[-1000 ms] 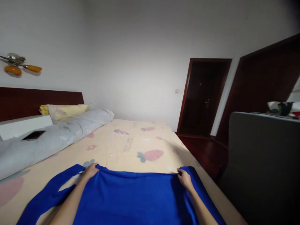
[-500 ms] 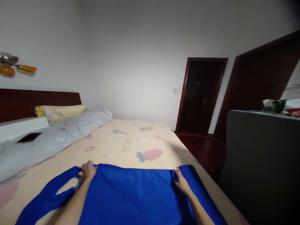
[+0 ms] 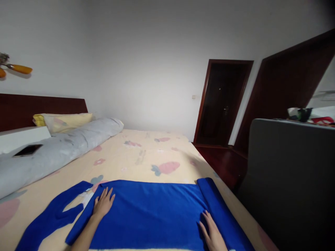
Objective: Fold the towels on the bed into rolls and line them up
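Observation:
A blue cloth (image 3: 151,212) lies spread on the bed, its right side doubled into a long raised fold. On its upper left part rests my left hand (image 3: 103,204), fingers apart and holding nothing. My right hand (image 3: 212,232) is at the cloth's right, beside the fold, also with spread fingers and nothing held. Left of the cloth, a curved blue strip (image 3: 49,212) lies on the sheet, with a small whitish piece near its upper end.
The patterned bed sheet (image 3: 146,157) stretches ahead. A long grey roll (image 3: 78,141) bears a dark phone-like object (image 3: 28,150) at left, near a yellow pillow (image 3: 66,122). A dark grey chair back (image 3: 288,181) stands at the right, beside the bed.
Both hands have let go of the cloth's far edge and moved nearer to me, fingers now spread. The cloth lies flatter, and its left edge has come into view. The camera view has shifted slightly.

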A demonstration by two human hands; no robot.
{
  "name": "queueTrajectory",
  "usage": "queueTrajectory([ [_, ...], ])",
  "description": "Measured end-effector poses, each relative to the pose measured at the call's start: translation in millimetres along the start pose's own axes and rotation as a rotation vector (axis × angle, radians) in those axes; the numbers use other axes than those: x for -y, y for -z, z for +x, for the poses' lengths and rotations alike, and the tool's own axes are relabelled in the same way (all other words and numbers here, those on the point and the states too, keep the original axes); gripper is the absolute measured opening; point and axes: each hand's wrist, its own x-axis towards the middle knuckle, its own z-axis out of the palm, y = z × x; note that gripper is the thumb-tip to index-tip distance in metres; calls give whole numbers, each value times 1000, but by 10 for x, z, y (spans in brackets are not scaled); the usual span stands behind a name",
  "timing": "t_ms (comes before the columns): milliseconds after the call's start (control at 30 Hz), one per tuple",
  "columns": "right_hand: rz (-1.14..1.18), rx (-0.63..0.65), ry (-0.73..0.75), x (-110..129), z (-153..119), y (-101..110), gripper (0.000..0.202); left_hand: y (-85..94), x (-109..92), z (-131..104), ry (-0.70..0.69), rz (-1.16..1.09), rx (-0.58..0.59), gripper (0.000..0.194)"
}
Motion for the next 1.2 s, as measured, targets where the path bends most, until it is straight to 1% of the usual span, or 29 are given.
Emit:
queueTrajectory([
  [33, -1, 24, 25, -13, -36, 45, 64, -18, 26, 30, 20, -11, 26, 52],
  [100, 14, 67, 52, -16, -63, 113, 60, -26, 78, 117, 49, -28, 42, 53],
  [167, 63, 56, 32, 2, -32, 154, 58, -10, 123, 220, 75, -38, 37, 53],
  [200, 101, 31, -9, 16, 1, 172, 59, 1, 141, 270, 88, -41, 34, 53],
  [267, 230, -3, -144, 51, 93, 225, 61, 18, 169, 359, 117, -43, 24, 57],
  [367, 571, 41, -340, 101, 244, 383, 64, 34, 202, 461, 196, -58, 18, 68],
  [400, 662, 60, -370, 112, 286, 452, 64, 40, 214, 487, 213, -67, 37, 68],
  [433, 692, 60, -384, 119, 320, 521, 64, 47, 227, 507, 221, -75, 63, 67],
  [467, 644, 32, -380, 121, 343, 584, 64, 56, 241, 521, 219, -80, 94, 65],
  [500, 519, -19, -354, 121, 354, 634, 64, 66, 253, 528, 209, -81, 122, 63],
  [533, 336, -82, -307, 118, 353, 668, 63, 76, 263, 525, 204, -76, 128, 62],
  [600, -81, -204, -182, 109, 318, 682, 65, 95, 263, 489, 202, -55, 77, 62],
  [667, -412, -263, -107, 92, 254, 646, 67, 108, 223, 414, 201, -24, -10, 62],
  [733, -604, -253, -135, 52, 193, 611, 69, 121, 138, 308, 185, 4, -68, 61],
  [767, -650, -230, -168, 19, 174, 609, 71, 131, 82, 244, 169, 13, -69, 60],
  [833, -660, -166, -227, -64, 165, 644, 72, 154, -38, 96, 139, 25, -27, 57],
  [900, -605, -124, -273, -143, 185, 710, 75, 174, -140, -85, 124, 23, 34, 56],
  [933, -570, -110, -291, -167, 197, 744, 77, 177, -173, -191, 120, 18, 51, 55],
  [1000, -548, -116, -305, -164, 206, 786, 81, 153, -186, -431, 115, 8, 46, 55],
  [1033, -575, -150, -280, -137, 196, 788, 82, 124, -163, -563, 113, 9, 28, 55],
  [1100, -662, -271, -139, -60, 144, 752, 77, 35, -58, -830, 139, 36, -23, 54],
  [1133, -695, -334, -32, -24, 103, 715, 72, -20, 20, -958, 163, 62, -70, 52],
  [1167, -705, -363, 95, -1, 53, 668, 65, -76, 111, -1075, 196, 92, -129, 51],
  [1200, -688, -345, 225, 6, -4, 613, 57, -129, 210, -1178, 230, 119, -197, 50],
])
